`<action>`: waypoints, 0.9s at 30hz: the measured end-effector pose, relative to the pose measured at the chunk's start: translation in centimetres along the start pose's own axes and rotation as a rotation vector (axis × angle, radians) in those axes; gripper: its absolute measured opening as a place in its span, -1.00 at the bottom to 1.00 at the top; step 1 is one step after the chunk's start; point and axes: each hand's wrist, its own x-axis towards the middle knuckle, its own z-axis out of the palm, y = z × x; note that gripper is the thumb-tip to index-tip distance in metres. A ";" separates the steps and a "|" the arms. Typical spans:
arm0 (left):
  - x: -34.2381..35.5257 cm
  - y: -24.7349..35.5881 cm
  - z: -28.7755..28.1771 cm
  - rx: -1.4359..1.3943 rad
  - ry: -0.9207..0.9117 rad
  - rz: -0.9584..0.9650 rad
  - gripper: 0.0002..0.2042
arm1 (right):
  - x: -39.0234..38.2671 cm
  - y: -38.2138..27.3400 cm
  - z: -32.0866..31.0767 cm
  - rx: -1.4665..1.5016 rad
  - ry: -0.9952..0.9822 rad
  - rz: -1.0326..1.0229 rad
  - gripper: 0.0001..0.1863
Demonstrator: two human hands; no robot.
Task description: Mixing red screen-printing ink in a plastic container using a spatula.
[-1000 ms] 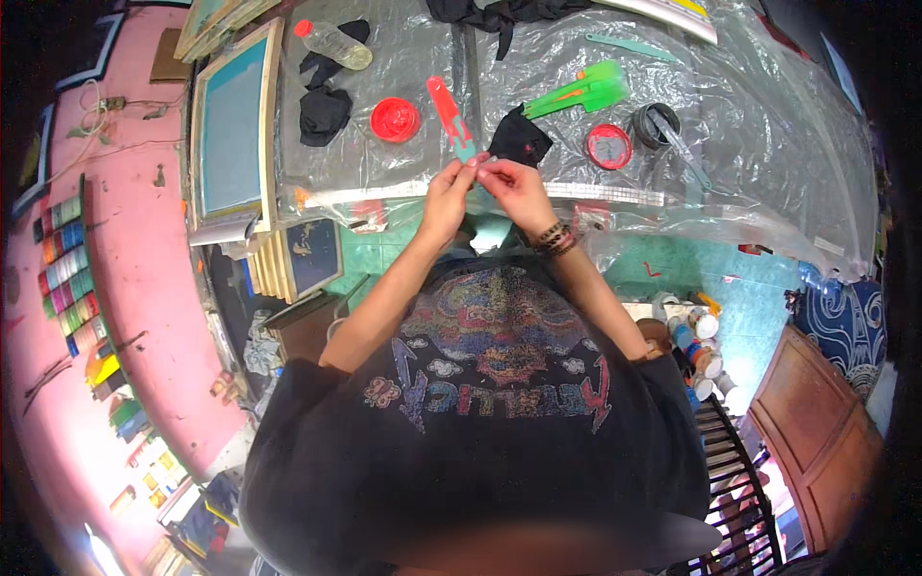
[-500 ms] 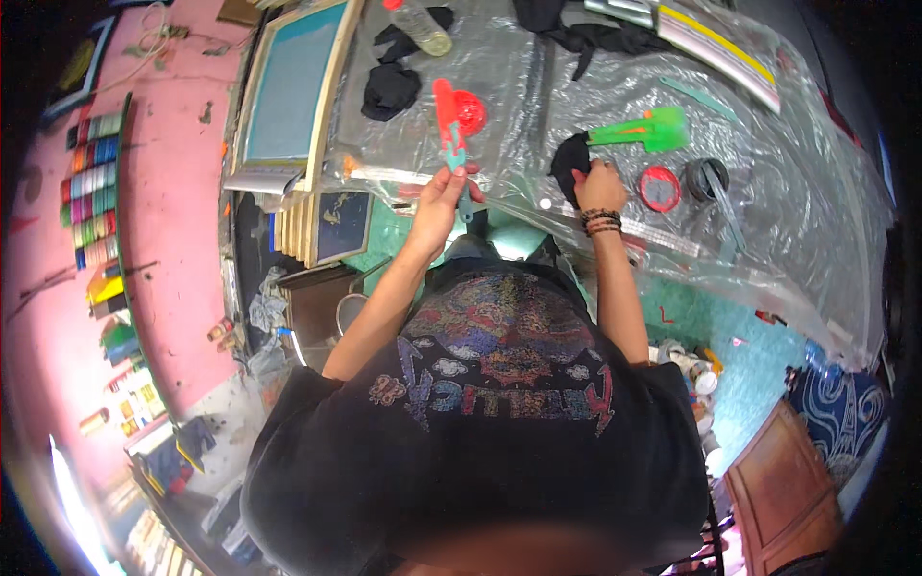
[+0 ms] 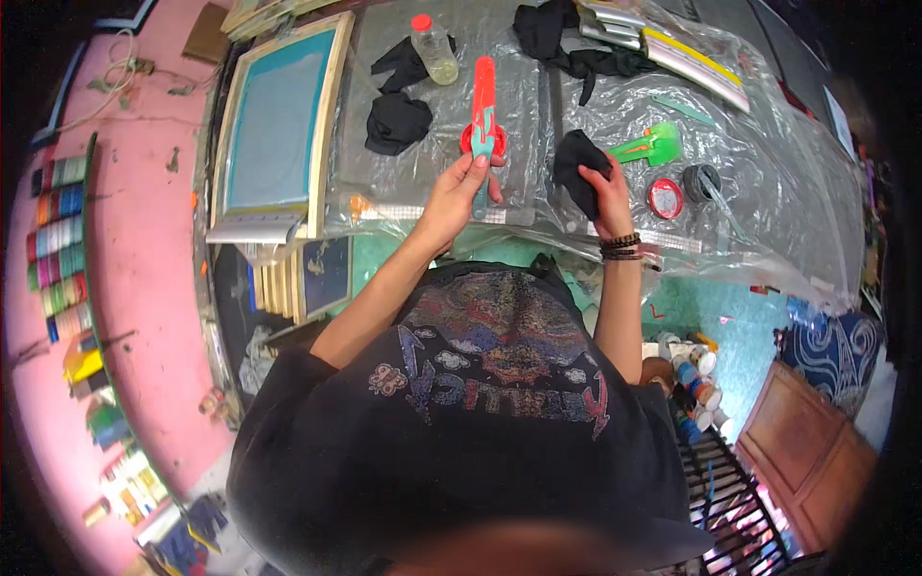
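My left hand (image 3: 453, 200) is closed on the handle of a teal spatula (image 3: 485, 91) whose upright blade is coated with red paint. Behind the blade, a round red container (image 3: 497, 142) is partly hidden. My right hand (image 3: 609, 199) grips a bunched black cloth (image 3: 576, 165) above the plastic-covered table. Just beyond that hand lies a green spatula (image 3: 659, 144) with orange smears. To its right are a red-rimmed round lid or tub (image 3: 665, 199) and a dark jar (image 3: 699, 182) with a pale spatula (image 3: 720, 197) leaning across it.
A framed screen (image 3: 283, 125) lies at the table's left. Black cloths (image 3: 399, 123) and a red-capped bottle (image 3: 435, 53) sit at the back. Squeegees (image 3: 696, 69) lie far right. Clear plastic sheeting (image 3: 778, 206) covers the table and hangs over its front edge.
My right hand has lifted the black cloth off the table beside the green spatula. The left hand has shifted slightly right and holds the red-coated spatula more upright. The view has shifted a little.
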 end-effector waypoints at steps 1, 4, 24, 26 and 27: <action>0.1 0.4 -1.0 0.045 -0.022 0.037 -0.61 | -0.3 -0.6 2.8 0.058 0.031 -0.039 -0.60; 0.3 1.6 -3.5 0.013 -0.116 0.058 -0.60 | -0.8 -1.8 10.1 0.144 -0.078 0.030 -0.59; 0.5 1.9 -6.7 0.270 0.042 0.112 -0.68 | 0.1 -2.7 20.9 -0.438 -0.425 -0.284 -0.85; 0.0 2.9 -5.1 0.411 0.105 0.245 -0.67 | -0.6 -3.9 22.0 -0.353 -0.324 -0.171 -0.83; -0.2 3.7 -4.6 0.405 0.123 0.211 -0.66 | -0.6 -4.3 22.2 -0.425 -0.298 -0.200 -0.74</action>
